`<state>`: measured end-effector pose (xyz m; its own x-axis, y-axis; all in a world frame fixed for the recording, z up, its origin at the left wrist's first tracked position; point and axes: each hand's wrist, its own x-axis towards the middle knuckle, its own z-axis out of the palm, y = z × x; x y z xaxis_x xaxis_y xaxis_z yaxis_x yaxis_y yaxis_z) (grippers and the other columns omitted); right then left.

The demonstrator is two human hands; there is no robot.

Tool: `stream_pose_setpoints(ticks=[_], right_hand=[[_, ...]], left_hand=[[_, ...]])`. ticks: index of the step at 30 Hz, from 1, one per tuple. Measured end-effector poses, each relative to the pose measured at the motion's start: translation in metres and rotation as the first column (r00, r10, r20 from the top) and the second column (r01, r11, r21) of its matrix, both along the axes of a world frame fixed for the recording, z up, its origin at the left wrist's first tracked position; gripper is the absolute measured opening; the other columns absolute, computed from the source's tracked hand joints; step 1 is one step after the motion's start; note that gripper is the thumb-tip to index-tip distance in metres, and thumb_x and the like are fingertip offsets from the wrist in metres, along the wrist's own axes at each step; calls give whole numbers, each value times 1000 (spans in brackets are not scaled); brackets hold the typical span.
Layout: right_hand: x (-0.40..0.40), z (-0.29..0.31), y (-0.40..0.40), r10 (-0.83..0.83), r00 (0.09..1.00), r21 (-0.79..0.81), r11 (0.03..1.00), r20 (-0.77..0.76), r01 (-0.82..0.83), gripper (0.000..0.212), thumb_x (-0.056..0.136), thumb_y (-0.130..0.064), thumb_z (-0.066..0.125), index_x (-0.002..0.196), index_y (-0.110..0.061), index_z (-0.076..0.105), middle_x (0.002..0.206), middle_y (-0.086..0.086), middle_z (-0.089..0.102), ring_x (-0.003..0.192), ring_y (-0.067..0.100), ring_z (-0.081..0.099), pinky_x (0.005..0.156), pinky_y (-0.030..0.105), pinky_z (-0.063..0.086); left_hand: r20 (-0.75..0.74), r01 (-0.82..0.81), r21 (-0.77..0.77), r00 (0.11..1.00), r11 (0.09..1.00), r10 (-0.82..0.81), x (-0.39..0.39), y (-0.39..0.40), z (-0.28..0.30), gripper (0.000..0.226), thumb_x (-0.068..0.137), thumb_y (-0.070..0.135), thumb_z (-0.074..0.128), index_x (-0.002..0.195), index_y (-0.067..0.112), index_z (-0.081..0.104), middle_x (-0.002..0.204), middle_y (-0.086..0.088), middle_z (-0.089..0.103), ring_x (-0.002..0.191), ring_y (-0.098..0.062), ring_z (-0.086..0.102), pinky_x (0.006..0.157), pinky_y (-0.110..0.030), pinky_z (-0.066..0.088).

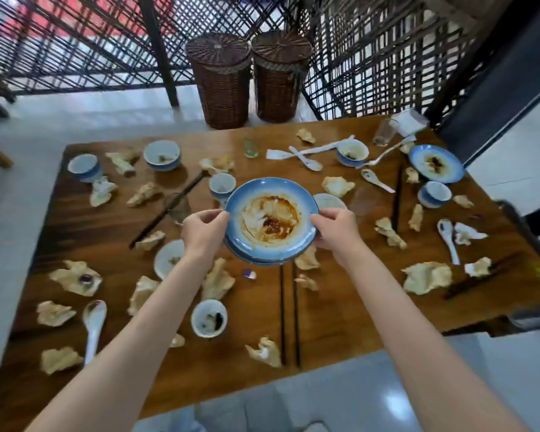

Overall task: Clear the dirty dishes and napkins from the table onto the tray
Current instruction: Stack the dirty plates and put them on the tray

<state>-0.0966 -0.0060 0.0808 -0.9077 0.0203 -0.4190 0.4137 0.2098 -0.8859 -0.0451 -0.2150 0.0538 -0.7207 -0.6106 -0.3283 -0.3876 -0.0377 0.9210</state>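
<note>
A blue plate (270,218) smeared with brown sauce is held above the middle of the wooden table (340,322), stacked on another plate whose rim shows beneath. My left hand (204,233) grips the stack's left rim and my right hand (335,230) grips its right rim. A second dirty blue plate (435,163) lies at the far right. Several small bowls, such as the one at the near centre (208,318), white spoons (93,322), dark chopsticks (289,316) and crumpled napkins (427,280) are scattered over the table. No tray is in view.
Two wicker baskets (223,79) stand on the floor beyond the table's far edge, in front of a lattice screen. A glass (384,132) and a napkin box (409,121) stand at the far right corner. A dark chair (530,232) is on the right.
</note>
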Motion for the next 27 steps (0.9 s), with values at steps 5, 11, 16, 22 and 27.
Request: stream_pose_setpoints(ticks=[5, 11, 16, 22, 27], right_hand=[[-16, 7, 86, -4, 1000, 47, 999, -16, 4, 18, 87, -8, 57, 72, -16, 63, 82, 7, 69, 78, 22, 69, 60, 31, 58], [-52, 6, 173, -20, 1000, 63, 998, 5, 19, 8, 89, -10, 57, 88, -11, 65, 96, 11, 68, 88, 23, 68, 63, 31, 58], [-86, 3, 222, -39, 999, 68, 997, 9, 39, 8, 88, -11, 58, 89, -12, 66, 99, 12, 68, 91, 26, 66, 71, 38, 59], [-139, -2, 268, -91, 996, 74, 993, 24, 89, 15, 87, -13, 59, 100, -8, 65, 97, 9, 68, 89, 23, 67, 69, 35, 59], [-182, -2, 305, -132, 991, 43, 990, 23, 131, 13, 86, -7, 58, 79, -13, 68, 85, 6, 71, 80, 19, 69, 61, 31, 59]], left_hand=[[20, 1, 58, 1000, 998, -2, -19, 85, -6, 5, 71, 26, 67, 69, 31, 66, 81, 7, 69, 84, -17, 67, 76, -41, 58], [25, 15, 85, 1000, 996, -17, -54, 171, -8, 3, 73, 27, 67, 75, 28, 67, 85, 6, 68, 84, -17, 67, 76, -43, 58], [34, 40, 70, 999, 997, -42, -95, 219, -4, 6, 76, 25, 66, 72, 29, 67, 82, 2, 71, 82, -19, 69, 74, -41, 59], [45, 82, 20, 996, 996, -83, -154, 262, 1, 0, 75, 29, 67, 75, 29, 67, 82, 5, 70, 78, -14, 67, 67, -33, 58], [65, 116, 8, 991, 993, -116, -205, 300, 9, 2, 77, 28, 66, 75, 29, 67, 83, 6, 69, 80, -13, 66, 61, -28, 55]])
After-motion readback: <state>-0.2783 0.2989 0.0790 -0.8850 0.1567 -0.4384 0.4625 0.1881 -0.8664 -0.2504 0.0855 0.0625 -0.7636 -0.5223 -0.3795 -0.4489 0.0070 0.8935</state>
